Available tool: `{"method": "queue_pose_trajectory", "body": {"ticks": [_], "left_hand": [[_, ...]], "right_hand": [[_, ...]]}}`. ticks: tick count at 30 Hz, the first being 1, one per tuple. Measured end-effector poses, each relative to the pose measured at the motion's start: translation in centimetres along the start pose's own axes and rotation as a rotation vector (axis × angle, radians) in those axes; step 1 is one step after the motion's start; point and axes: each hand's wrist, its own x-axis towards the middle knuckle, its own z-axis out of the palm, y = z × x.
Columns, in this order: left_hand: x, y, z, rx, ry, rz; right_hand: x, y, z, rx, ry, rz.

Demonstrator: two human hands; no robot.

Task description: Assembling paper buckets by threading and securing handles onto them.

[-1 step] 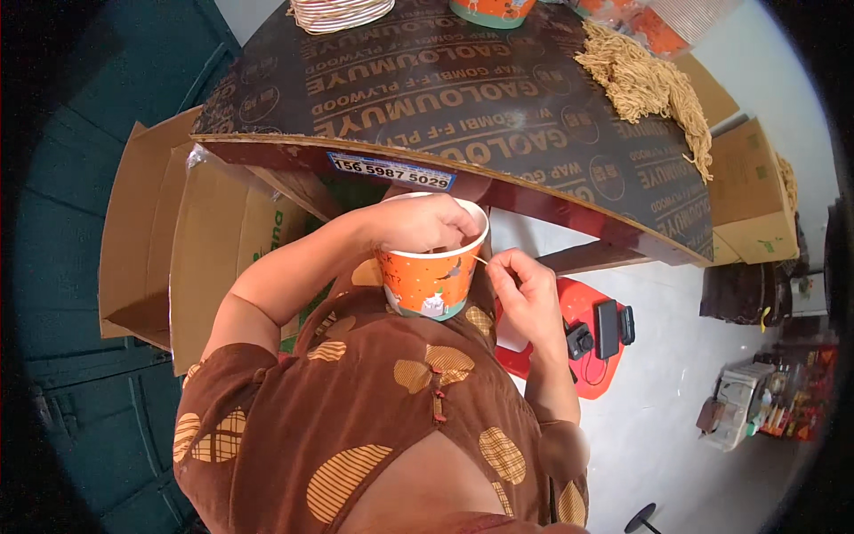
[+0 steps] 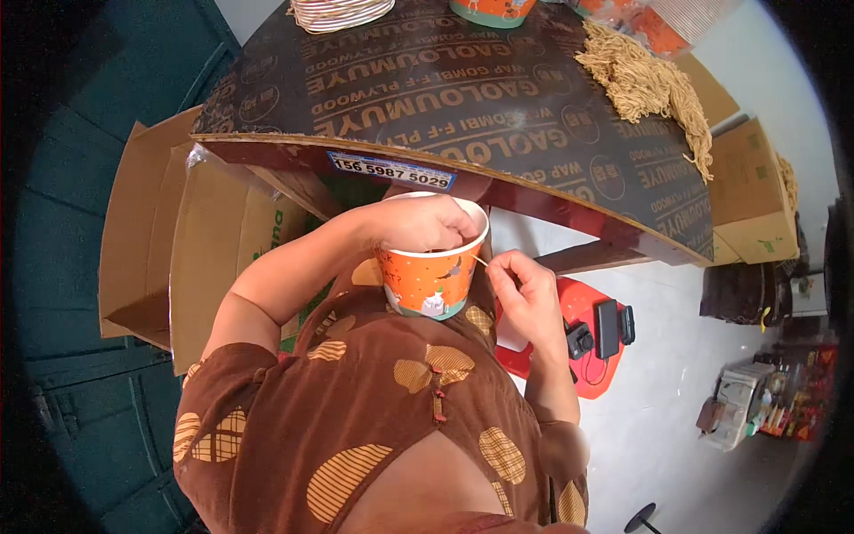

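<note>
An orange paper bucket (image 2: pixel 431 283) with a white rim and green base rests at my lap, just in front of the table edge. My left hand (image 2: pixel 430 222) reaches over the rim into it. Its fingers are curled against the inner right wall, and the fingertips are hidden inside. A short pale cord (image 2: pixel 481 261) sticks out of the bucket's right side below the rim. At its outer end my right hand (image 2: pixel 527 289) is closed, thumb and forefinger pinched on the cord.
The dark plywood table (image 2: pixel 427 98) carries a bundle of tan cords (image 2: pixel 627 76), a striped stack (image 2: pixel 342 12) and another orange bucket (image 2: pixel 494 11). Cardboard boxes (image 2: pixel 213 249) stand left and right. A red stool (image 2: pixel 587 356) with black devices stands at right.
</note>
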Motion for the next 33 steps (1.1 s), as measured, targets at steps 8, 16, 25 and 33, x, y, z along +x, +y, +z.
{"method": "queue_pose_trajectory", "body": {"ticks": [8,16,25,33], "left_hand": [[0.0,0.5,0.2,-0.053,-0.048,-0.042],[-0.8,1.2,0.7,0.02,0.194,-0.059],[-0.2,0.5,1.5,-0.308,0.319,-0.04],[0.0,1.3,1.6,-0.755,0.192,0.01]], "right_hand": [[-0.3,0.1,0.0,-0.013,-0.037,0.003],[-0.4,0.6,0.2,-0.008,-0.013,-0.008],[0.1,-0.2,0.3,0.005,-0.019,-0.025],[0.4,-0.6,0.1,-0.007,0.003,-0.095]]}}
